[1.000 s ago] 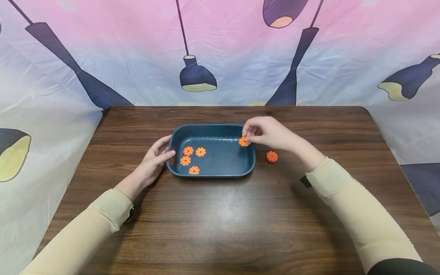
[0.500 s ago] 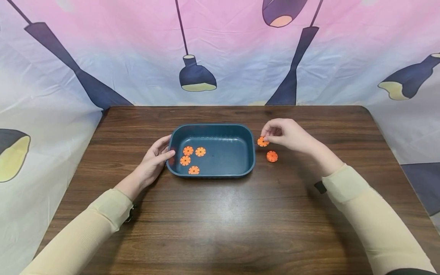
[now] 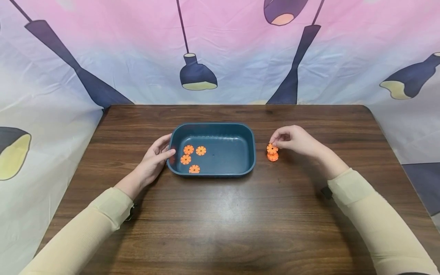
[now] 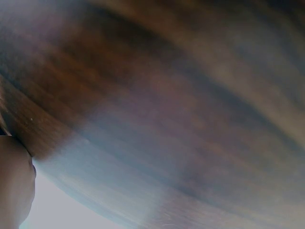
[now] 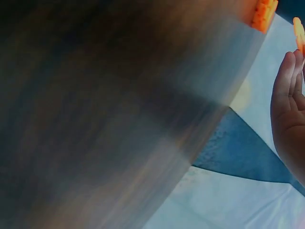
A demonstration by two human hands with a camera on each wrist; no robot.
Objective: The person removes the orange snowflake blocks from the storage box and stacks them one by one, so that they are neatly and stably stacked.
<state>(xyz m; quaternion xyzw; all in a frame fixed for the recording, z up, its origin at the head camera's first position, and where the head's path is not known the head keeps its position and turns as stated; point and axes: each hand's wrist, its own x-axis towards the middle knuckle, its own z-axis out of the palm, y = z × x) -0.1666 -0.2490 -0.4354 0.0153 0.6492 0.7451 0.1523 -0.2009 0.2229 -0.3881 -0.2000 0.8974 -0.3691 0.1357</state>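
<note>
A dark blue-green rectangular plastic basin [image 3: 213, 172] stands on the table, with several orange notched discs [image 3: 186, 159] lying flat in its left half. My left hand [image 3: 151, 164] holds the basin's left end, thumb at the rim and fingers along the outer side. My right hand [image 3: 297, 141] pinches another orange notched disc [image 3: 272, 148] between thumb and fingertips. That disc is directly over a small stack of orange discs [image 3: 273, 157] on the table, right of the basin. In the right wrist view, the held disc [image 5: 299, 31] appears apart from the stack [image 5: 263, 16].
The brown wood-grain table [image 3: 220, 221] runs back to a hanging cloth [image 3: 233, 49] printed with lamps. The left wrist view shows mostly blurred table surface and part of the hand [image 4: 14, 181].
My right hand has moved right from over the basin's right rim to above the stack, carrying the disc. The left hand and the basin have stayed put.
</note>
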